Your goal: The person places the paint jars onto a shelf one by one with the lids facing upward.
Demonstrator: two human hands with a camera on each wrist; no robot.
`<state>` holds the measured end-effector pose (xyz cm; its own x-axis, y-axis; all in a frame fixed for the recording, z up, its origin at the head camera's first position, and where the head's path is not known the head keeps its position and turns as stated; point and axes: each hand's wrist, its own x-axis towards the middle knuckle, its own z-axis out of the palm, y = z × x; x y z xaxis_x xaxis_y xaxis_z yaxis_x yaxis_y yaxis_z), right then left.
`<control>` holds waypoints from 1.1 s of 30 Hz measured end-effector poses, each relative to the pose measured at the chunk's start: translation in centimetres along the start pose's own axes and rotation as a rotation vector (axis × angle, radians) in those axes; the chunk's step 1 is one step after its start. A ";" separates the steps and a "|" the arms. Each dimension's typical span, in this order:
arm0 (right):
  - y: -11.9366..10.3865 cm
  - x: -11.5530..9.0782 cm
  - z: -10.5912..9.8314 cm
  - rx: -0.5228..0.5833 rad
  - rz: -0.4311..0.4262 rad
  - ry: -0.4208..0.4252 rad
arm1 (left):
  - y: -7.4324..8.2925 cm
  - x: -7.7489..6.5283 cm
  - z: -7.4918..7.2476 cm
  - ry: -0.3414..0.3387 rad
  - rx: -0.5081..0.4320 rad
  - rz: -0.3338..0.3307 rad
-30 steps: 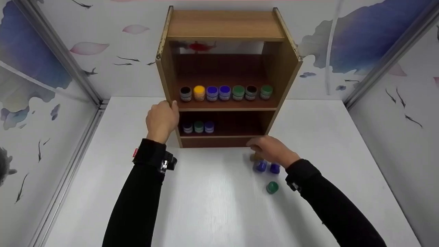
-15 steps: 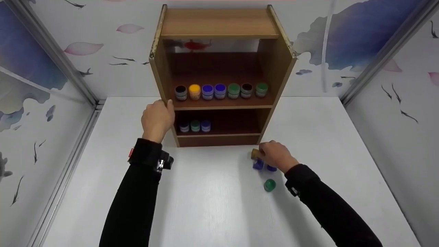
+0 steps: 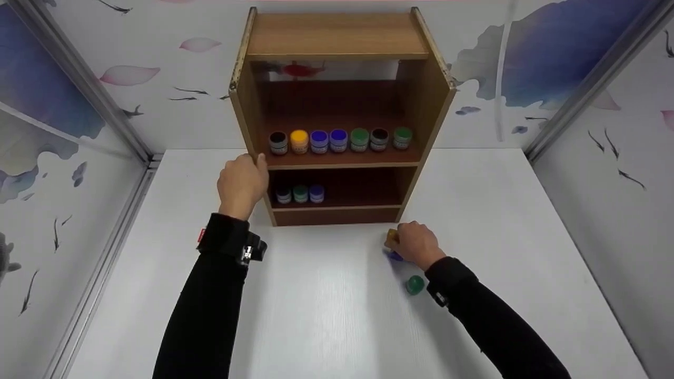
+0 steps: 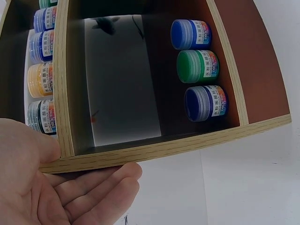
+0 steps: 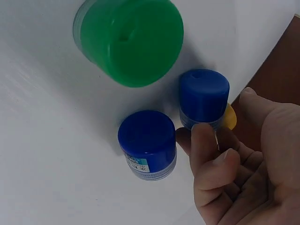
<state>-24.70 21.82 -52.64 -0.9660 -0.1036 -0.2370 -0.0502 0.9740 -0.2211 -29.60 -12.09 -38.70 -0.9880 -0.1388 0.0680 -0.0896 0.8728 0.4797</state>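
In the head view my left hand (image 3: 242, 184) grips the left side panel of a wooden shelf (image 3: 337, 42). The left wrist view has the thumb on the panel's front edge and the fingers along its outer face. My right hand (image 3: 418, 245) is curled down at loose paint jars by the shelf's front right corner. A yellow-lidded jar (image 3: 391, 238) sits at its fingertips; I cannot tell whether they pinch it. In the right wrist view, two blue paint jars (image 5: 204, 96) (image 5: 149, 143) stand beside the fingers. A green jar (image 3: 415, 285) lies nearer me.
Several paint jars (image 3: 318, 142) stand in a row on the upper shelf board. Three more jars (image 3: 300, 194) are at the left of the lower compartment. White table (image 3: 316, 316) surrounds the shelf; patterned panels (image 3: 131, 42) enclose it.
My right hand has come down and slightly toward me onto the loose jars, covering more of the blue ones. The left hand keeps its grip on the shelf panel.
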 end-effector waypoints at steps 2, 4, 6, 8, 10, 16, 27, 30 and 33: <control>0.0 0.0 0.2 0.028 0.010 -0.013 | 0.0 0.0 0.0 -0.001 -0.001 -0.003; 0.1 0.0 0.3 0.058 0.026 -0.032 | 0.0 0.0 0.0 -0.004 -0.003 -0.005; 0.1 0.0 0.3 0.093 0.045 -0.050 | 0.1 0.0 0.0 -0.004 -0.008 -0.005; 0.1 0.1 0.3 0.124 0.061 -0.068 | 0.0 0.0 -0.1 -0.003 -0.009 -0.005; 0.1 0.2 0.4 0.163 0.074 -0.087 | 0.0 0.0 -0.1 -0.003 -0.010 -0.005; 0.4 0.1 0.5 0.232 0.017 -0.118 | 0.0 0.0 0.0 0.004 -0.007 -0.002; 0.9 -0.1 0.0 0.274 -0.071 -0.188 | 0.0 0.0 0.1 0.012 -0.009 0.000; 1.0 -0.1 -0.1 0.302 -0.081 -0.223 | 0.0 0.0 0.1 0.014 -0.004 0.000; 0.9 0.0 -0.2 0.291 -0.076 -0.244 | 0.0 0.0 0.1 0.019 -0.003 0.004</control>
<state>-24.76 22.72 -52.63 -0.8718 -0.2520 -0.4200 -0.0110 0.8673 -0.4976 -29.57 -12.09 -38.78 -0.9858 -0.1438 0.0864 -0.0850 0.8720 0.4821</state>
